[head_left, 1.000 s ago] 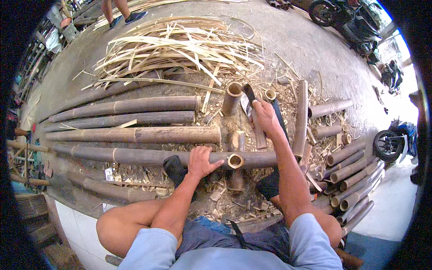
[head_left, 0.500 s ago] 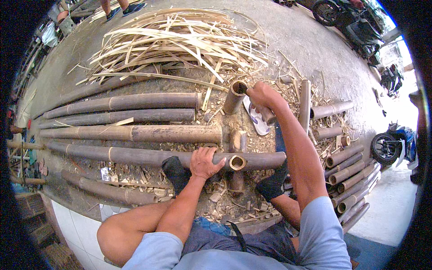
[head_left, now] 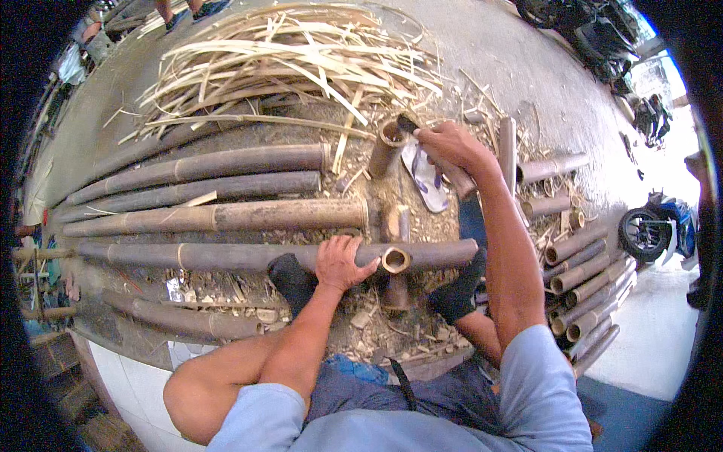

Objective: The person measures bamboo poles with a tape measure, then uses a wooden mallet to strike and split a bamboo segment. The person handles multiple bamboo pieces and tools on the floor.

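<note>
A long dark bamboo pole (head_left: 226,257) lies crosswise before me, with a round hole (head_left: 395,261) cut in its upper side. My left hand (head_left: 343,262) grips this pole just left of the hole, fingers over its far side and thumb beside the hole's rim. In my right hand (head_left: 456,147) is a thick, round-handled tool (head_left: 459,181) with a dark, brush-like tip. That tip is at the mouth of an upright bamboo tube (head_left: 385,154). Under the pole runs a short bamboo piece (head_left: 395,222). My feet in dark socks (head_left: 290,282) touch the pole.
Several bamboo poles (head_left: 218,216) lie to the left, below a heap of pale bamboo strips (head_left: 286,64). A flip-flop (head_left: 427,181) lies beside the upright tube. Cut bamboo lengths (head_left: 580,279) are stacked at right, near a motorbike (head_left: 655,230). Shavings cover the ground.
My right hand has shifted slightly, and the tool's dark tip has risen from inside the upright tube to its rim. My left hand stays on the pole. The whole view has tilted a little.
</note>
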`<state>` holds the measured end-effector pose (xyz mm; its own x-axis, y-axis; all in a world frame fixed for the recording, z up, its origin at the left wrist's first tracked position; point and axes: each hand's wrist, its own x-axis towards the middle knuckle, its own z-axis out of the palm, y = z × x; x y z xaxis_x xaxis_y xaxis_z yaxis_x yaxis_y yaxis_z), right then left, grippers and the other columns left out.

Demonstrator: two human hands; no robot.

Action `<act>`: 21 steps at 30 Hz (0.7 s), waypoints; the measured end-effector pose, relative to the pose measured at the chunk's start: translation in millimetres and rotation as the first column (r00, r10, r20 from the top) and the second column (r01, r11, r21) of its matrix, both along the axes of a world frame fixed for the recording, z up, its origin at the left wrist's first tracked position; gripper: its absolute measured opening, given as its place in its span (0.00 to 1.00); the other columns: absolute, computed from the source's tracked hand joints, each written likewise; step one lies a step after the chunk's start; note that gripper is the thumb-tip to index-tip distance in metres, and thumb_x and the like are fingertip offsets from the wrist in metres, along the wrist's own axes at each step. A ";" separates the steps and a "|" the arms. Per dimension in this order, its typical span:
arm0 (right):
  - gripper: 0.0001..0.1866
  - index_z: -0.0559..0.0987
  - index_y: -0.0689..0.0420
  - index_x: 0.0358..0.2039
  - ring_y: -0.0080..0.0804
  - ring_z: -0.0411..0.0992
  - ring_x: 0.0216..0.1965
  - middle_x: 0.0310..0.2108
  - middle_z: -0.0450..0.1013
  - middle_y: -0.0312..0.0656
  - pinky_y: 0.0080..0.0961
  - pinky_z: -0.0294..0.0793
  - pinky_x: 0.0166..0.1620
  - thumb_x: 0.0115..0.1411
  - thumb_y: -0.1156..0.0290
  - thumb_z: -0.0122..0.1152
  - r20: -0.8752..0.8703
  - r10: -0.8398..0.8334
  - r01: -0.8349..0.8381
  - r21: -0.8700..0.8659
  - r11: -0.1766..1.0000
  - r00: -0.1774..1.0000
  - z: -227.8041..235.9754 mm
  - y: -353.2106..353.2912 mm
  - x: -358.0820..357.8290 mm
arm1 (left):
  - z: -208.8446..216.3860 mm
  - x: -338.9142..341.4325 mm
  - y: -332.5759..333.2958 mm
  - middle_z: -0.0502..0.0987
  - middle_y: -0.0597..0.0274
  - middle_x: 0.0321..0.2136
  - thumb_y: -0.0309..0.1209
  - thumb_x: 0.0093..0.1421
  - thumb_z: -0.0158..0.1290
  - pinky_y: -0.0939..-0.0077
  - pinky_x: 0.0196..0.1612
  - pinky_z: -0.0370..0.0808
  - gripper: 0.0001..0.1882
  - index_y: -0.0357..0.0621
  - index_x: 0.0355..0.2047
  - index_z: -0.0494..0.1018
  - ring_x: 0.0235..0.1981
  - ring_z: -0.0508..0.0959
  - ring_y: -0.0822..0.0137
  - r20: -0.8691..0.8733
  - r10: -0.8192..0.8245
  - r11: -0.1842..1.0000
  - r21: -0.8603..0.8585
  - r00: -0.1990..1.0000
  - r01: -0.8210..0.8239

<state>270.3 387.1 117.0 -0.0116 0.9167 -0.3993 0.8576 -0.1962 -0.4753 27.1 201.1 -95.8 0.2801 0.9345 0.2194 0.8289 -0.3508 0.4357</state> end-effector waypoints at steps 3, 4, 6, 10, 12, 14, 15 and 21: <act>0.17 0.79 0.62 0.38 0.28 0.71 0.22 0.24 0.73 0.41 0.29 0.73 0.28 0.64 0.58 0.57 -0.438 -0.266 0.312 0.034 0.950 0.859 -6.8 -73.8 9.2 | 6.5 -1.4 2.2 0.77 0.56 0.51 0.73 0.39 0.61 0.51 0.57 0.69 0.49 0.55 0.56 0.75 0.51 0.76 0.52 -0.135 -0.174 0.967 -0.211 0.976 0.143; 0.14 0.77 0.60 0.41 0.27 0.71 0.22 0.24 0.71 0.39 0.27 0.72 0.26 0.64 0.61 0.56 -0.649 -0.336 0.407 -0.044 0.912 0.683 -15.8 -105.0 8.6 | 8.9 -2.0 3.7 0.76 0.55 0.52 0.74 0.38 0.61 0.50 0.57 0.68 0.51 0.57 0.58 0.73 0.53 0.75 0.51 -0.176 -0.202 0.958 -0.241 0.963 0.157; 0.13 0.74 0.58 0.44 0.28 0.70 0.21 0.25 0.69 0.37 0.27 0.71 0.22 0.64 0.65 0.54 -0.825 -0.455 0.550 -0.221 0.805 0.335 -39.3 -168.1 -1.9 | 13.3 -3.4 6.9 0.77 0.57 0.44 0.71 0.37 0.64 0.55 0.52 0.72 0.52 0.57 0.60 0.71 0.48 0.77 0.55 -0.246 -0.244 0.963 -0.178 0.938 0.204; 0.12 0.72 0.56 0.43 0.28 0.66 0.18 0.24 0.67 0.37 0.27 0.67 0.18 0.61 0.65 0.54 -0.720 -0.692 0.615 -0.569 0.547 -0.052 -80.7 -258.1 -32.2 | 16.9 -2.9 11.6 0.78 0.54 0.47 0.71 0.37 0.64 0.55 0.54 0.71 0.52 0.55 0.59 0.72 0.51 0.77 0.53 -0.241 -0.295 0.921 -0.328 0.925 0.209; 0.10 0.73 0.55 0.41 0.26 0.65 0.17 0.22 0.66 0.35 0.27 0.66 0.17 0.60 0.66 0.53 -0.646 -0.761 0.608 -0.628 0.485 -0.059 -93.9 -284.7 -45.3 | 17.0 -3.2 10.4 0.78 0.53 0.47 0.72 0.37 0.64 0.55 0.54 0.71 0.52 0.55 0.58 0.73 0.51 0.77 0.52 -0.210 -0.324 0.887 -0.407 0.922 0.219; 0.11 0.72 0.54 0.37 0.25 0.63 0.15 0.21 0.65 0.34 0.27 0.65 0.17 0.65 0.59 0.55 -0.603 -0.797 0.620 -0.613 0.489 0.032 -105.6 -298.6 -59.2 | 17.2 -3.7 8.7 0.79 0.53 0.46 0.72 0.37 0.63 0.54 0.52 0.74 0.51 0.55 0.57 0.73 0.49 0.79 0.51 -0.221 -0.318 0.909 -0.346 0.922 0.231; 0.13 0.72 0.54 0.36 0.25 0.63 0.14 0.20 0.65 0.33 0.27 0.65 0.16 0.66 0.57 0.56 -0.566 -0.820 0.638 -0.602 0.480 0.082 -111.7 -300.7 -65.6 | 17.1 -2.9 8.9 0.79 0.53 0.47 0.72 0.38 0.63 0.53 0.52 0.74 0.51 0.55 0.57 0.73 0.49 0.78 0.51 -0.224 -0.316 0.914 -0.334 0.922 0.232; 0.12 0.67 0.52 0.34 0.26 0.62 0.14 0.19 0.62 0.33 0.29 0.65 0.16 0.67 0.58 0.54 -0.482 -0.867 0.568 -0.751 0.337 -0.123 -136.2 -304.5 -105.3 | 16.3 22.4 16.5 0.76 0.51 0.51 0.67 0.40 0.66 0.53 0.57 0.70 0.51 0.51 0.60 0.69 0.56 0.75 0.51 -0.114 -0.442 0.824 -0.444 0.889 0.353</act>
